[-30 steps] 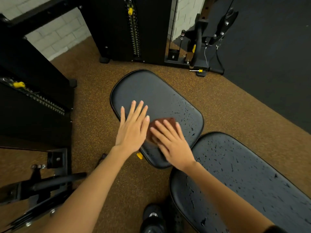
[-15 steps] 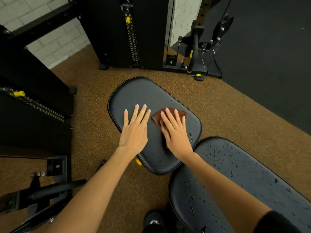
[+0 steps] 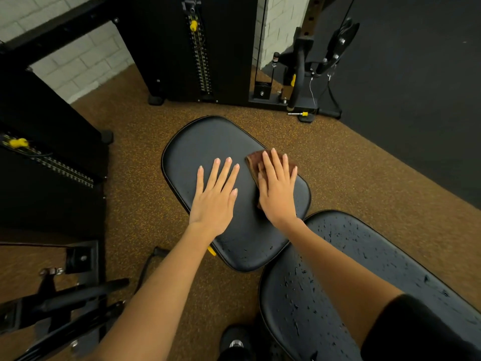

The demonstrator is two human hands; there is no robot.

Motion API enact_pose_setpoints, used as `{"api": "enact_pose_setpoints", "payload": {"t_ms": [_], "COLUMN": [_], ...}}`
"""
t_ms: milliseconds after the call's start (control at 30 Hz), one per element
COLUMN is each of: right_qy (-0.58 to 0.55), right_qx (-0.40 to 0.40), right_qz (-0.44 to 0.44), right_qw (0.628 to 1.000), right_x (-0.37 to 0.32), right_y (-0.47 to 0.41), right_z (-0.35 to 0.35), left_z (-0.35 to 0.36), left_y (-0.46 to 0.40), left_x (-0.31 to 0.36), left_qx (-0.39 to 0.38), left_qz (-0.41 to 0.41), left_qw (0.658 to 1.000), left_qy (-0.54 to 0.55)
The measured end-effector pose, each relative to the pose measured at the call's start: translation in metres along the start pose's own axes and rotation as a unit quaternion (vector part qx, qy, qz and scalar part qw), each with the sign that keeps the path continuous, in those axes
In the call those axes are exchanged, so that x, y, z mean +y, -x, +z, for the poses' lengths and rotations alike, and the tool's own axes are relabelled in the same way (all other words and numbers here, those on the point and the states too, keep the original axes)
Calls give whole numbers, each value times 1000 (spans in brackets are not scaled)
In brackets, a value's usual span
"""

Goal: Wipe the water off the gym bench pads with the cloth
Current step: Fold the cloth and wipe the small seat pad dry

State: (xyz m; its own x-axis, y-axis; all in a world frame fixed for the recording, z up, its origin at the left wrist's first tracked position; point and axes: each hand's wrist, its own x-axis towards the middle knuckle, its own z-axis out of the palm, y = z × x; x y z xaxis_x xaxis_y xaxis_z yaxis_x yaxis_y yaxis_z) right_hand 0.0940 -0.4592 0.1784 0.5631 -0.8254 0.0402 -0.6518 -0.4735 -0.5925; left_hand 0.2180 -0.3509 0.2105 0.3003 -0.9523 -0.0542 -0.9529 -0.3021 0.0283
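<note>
Black padded vinyl forms the smaller seat pad (image 3: 208, 142) of the gym bench, rounded at its corners and set over a brown speckled rubber floor (image 3: 364, 178). Both hands lie flat on this pad. The left hand (image 3: 214, 198) rests palm down near the pad's middle, fingers straight and slightly spread, holding nothing. The right hand (image 3: 277, 188) presses a brown folded cloth (image 3: 253, 160) against the pad's far right edge, fingers straight and close together on top of it; the cloth shows beyond the fingertips and along the thumb side, and its far right corner reaches the pad's rim. The seat pad surface around the hands appears mostly dry, with a few small droplets remaining near its closest end. Just beside it, to the lower right, lies the longer black padded back pad (image 3: 377, 256), its surface covered with scattered water droplets; the right forearm crosses above its near corner. A black weight-stack machine with a yellow selector pin (image 3: 194, 24) stands at the far side, against a white brick wall (image 3: 78, 63). A second black machine frame (image 3: 52, 178) occupies the left side. A dark shoe (image 3: 235, 340) shows at the bottom edge.
</note>
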Motion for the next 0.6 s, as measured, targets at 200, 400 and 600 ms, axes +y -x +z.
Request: {"api": "enact_pose_setpoints", "payload": {"t_ms": [200,400,600], "right_qy": [13,40,-6], "right_qx": [-34,-20,3], "right_qz": [-124,-70,18], "right_qw": [992,997,1000], "right_x": [14,32,-1], "right_y": [23,28,-15], "right_z": [-6,-15,-6], "left_z": [7,12,12], "left_y": [1,1,4], "left_x": [0,-1,0], "left_qx": [18,28,38], "left_qz": [2,2,4], "left_qw": [1000,1000,999], "left_qy": [-2,-6,-10]}}
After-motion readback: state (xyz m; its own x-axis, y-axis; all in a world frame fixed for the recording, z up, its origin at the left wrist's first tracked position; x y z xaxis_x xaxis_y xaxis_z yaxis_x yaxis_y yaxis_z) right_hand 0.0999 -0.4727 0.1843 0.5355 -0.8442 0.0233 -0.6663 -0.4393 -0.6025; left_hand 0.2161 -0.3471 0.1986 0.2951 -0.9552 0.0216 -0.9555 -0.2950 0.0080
